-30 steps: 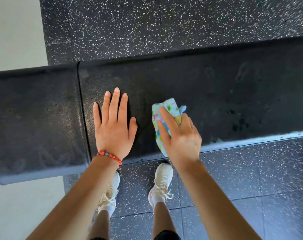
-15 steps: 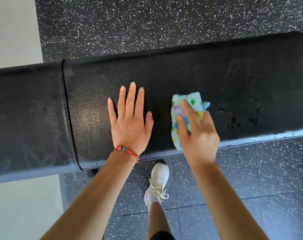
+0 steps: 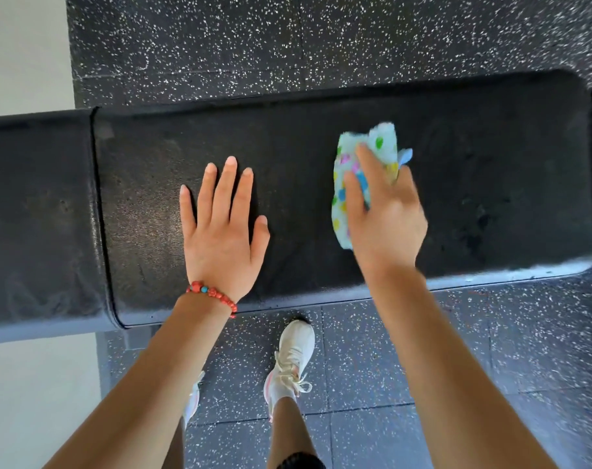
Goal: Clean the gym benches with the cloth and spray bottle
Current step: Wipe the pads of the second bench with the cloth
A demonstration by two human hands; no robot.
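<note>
I am looking straight down at a long black padded desk (image 3: 321,130) that runs from left to right across the view. Its long axis is horizontal in the picture, and its rounded right end shows near the right edge. At the far left, a narrow seam splits off a second black pad (image 3: 37,214) that continues out of view. Pale floor shows at the left border, and black rubber flooring (image 3: 288,35) with white speckles lies above and below the desk.

My left hand (image 3: 222,235) lies flat on the pad, palm down, fingers spread a little and pointing away from me. It holds nothing. A red beaded bracelet (image 3: 211,294) with a blue bead circles that wrist.

Further right, well apart from the left hand, my right hand (image 3: 384,218) presses the cloth (image 3: 359,164) against the pad, fingers laid over it. The cloth is pale with bright coloured spots, bunched into a long shape. Its long axis runs across the desk, from the near edge toward the far edge, tilting slightly right at the top. A blue corner sticks out on its right side. This hand and the cloth are slightly blurred.

To the right of the cloth, dark marks speckle the pad.

Below the desk, my white laced shoe (image 3: 293,357) stands on the speckled floor between my forearms.
</note>
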